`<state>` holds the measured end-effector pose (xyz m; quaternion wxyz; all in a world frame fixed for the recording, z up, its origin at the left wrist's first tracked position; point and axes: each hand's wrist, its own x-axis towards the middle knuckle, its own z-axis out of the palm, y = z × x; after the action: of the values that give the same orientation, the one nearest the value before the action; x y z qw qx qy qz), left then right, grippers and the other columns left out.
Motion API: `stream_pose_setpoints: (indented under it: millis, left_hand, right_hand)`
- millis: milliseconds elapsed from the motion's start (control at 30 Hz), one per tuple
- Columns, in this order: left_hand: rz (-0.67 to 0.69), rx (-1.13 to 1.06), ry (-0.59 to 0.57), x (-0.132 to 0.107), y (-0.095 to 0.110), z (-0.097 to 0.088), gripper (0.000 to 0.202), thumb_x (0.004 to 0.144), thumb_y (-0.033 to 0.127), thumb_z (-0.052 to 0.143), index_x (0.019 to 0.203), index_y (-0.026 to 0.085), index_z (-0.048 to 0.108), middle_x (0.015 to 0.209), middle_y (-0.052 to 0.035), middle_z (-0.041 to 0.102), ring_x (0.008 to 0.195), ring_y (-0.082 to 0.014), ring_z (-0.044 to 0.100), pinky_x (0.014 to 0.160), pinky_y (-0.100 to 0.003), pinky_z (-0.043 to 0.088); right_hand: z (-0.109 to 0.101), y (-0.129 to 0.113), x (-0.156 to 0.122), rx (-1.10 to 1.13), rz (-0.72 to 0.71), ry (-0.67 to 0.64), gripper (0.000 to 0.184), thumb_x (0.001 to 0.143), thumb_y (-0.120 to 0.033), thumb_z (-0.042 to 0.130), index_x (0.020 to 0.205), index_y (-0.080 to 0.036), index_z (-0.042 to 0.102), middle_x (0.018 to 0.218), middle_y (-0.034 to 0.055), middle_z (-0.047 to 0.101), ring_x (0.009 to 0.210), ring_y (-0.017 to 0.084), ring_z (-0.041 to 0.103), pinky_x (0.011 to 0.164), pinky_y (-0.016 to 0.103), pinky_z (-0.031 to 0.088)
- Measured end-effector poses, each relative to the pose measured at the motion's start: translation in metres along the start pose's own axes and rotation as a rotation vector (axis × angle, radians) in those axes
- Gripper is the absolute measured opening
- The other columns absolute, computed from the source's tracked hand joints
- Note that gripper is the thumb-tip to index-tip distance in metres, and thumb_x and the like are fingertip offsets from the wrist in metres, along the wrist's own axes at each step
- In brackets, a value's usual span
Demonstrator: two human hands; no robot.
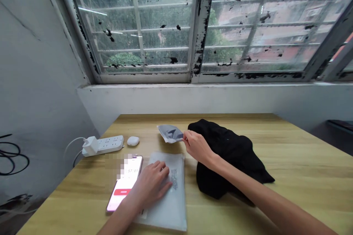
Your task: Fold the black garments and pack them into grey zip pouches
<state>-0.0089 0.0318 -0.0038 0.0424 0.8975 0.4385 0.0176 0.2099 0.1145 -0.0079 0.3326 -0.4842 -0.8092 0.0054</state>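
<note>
My left hand (154, 181) lies with its fingers spread on a frosted plastic bag (176, 205) that has small print on it. Pinched by one corner in my right hand (197, 145) is a small translucent packet (171, 133) with something dark grey inside. The packet is above the far part of the table, beyond the frosted bag. A crumpled black cloth (228, 147) lies on the table behind and beside my right forearm, which hides part of it. Left of the frosted bag, a phone (129, 180) with a lit screen lies face up, partly covered by my left arm.
A white earbud case (133, 141) sits near a white power strip (109, 144) with a plugged-in charger (91, 145). The wooden table (298, 176) ends at a white wall under a barred window. Black cable (13, 158) hangs at the left wall.
</note>
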Motion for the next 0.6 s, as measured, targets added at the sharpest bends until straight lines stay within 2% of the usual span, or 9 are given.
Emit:
stream_pose_setpoints:
  millis: [233, 433, 600]
  left_hand:
    - [-0.005, -0.031, 0.013, -0.001, -0.002, 0.001, 0.008, 0.095, 0.022, 0.056, 0.091, 0.019, 0.062, 0.101, -0.01, 0.069, 0.095, -0.0275, 0.066, 0.082, -0.038, 0.053]
    - [-0.01, -0.1, 0.069, -0.002, -0.005, 0.002, 0.009, 0.093, 0.021, 0.055, 0.091, 0.021, 0.063, 0.099, -0.0082, 0.07, 0.092, -0.0258, 0.067, 0.08, -0.036, 0.052]
    - [-0.086, -0.202, 0.178, -0.002, -0.008, 0.003, 0.014, 0.094, 0.026, 0.053, 0.095, 0.021, 0.066, 0.099, -0.0085, 0.073, 0.089, -0.0257, 0.07, 0.078, -0.036, 0.053]
  right_hand:
    - [-0.031, 0.016, -0.009, 0.29, 0.121, 0.267, 0.021, 0.092, -0.022, 0.052, 0.072, -0.025, 0.046, 0.061, -0.0017, 0.057, 0.053, 0.017, 0.058, 0.055, 0.028, 0.048]
    - [-0.051, 0.019, -0.026, 0.562, 0.212, 0.418, 0.035, 0.092, -0.051, 0.062, 0.074, -0.024, 0.052, 0.068, 0.0008, 0.066, 0.056, 0.018, 0.065, 0.052, 0.03, 0.057]
    - [-0.058, 0.01, -0.051, 0.738, 0.268, 0.513, 0.041, 0.086, -0.059, 0.07, 0.073, -0.023, 0.054, 0.068, -0.0008, 0.066, 0.054, 0.015, 0.064, 0.052, 0.029, 0.059]
